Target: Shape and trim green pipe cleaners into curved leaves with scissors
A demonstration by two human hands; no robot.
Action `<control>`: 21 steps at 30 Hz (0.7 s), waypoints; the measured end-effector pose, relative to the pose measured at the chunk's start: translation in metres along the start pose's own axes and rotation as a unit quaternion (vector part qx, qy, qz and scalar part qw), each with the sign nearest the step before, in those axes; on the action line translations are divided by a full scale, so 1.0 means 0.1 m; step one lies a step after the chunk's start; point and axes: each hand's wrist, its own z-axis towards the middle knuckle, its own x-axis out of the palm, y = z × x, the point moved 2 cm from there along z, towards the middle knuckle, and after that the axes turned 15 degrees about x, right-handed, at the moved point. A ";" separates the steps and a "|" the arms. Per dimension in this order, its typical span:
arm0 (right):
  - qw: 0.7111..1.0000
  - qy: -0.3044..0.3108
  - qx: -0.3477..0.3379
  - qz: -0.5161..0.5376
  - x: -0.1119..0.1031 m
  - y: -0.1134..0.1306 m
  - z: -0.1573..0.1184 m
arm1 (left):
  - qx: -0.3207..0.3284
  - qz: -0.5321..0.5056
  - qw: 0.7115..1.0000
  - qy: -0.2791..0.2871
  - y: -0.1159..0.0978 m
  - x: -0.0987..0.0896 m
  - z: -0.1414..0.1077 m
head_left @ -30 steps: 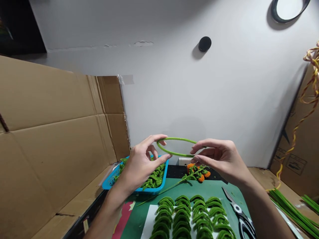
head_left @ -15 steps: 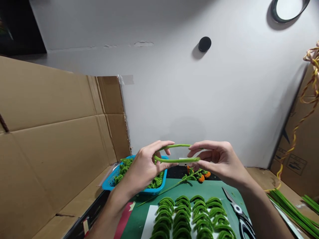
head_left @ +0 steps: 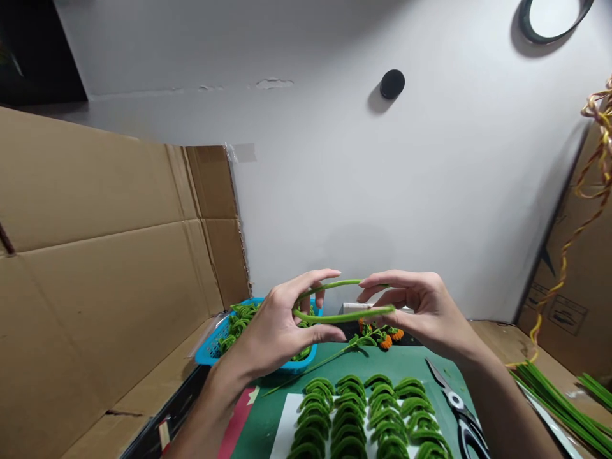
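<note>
A bright green pipe cleaner (head_left: 342, 315), bent into a sideways U, spans the space between my hands above the green mat. My right hand (head_left: 421, 303) grips its two ends, the upper strand under the fingertips and the lower one at the thumb. The rounded bend lies in the crook of my left hand (head_left: 287, 315), whose thumb and fingers are spread wide around it. Below, a white sheet (head_left: 285, 433) carries rows of curved green pipe-cleaner pieces (head_left: 351, 414).
A blue basket (head_left: 208, 354) of green pieces stands behind my left hand. Orange flowers (head_left: 386, 342) on a green stem lie behind the rows. Scissors (head_left: 454, 401) rest at right, near green stems (head_left: 559, 405). Cardboard walls (head_left: 105, 268) flank the table.
My left thumb has dropped away from the lower strand, widening that hand. The lower strand's end has shifted slightly right at my right hand.
</note>
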 end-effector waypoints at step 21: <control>0.999 -0.015 0.014 0.032 0.01 -0.04 0.01 | 0.021 0.033 0.999 0.001 0.06 0.02 0.00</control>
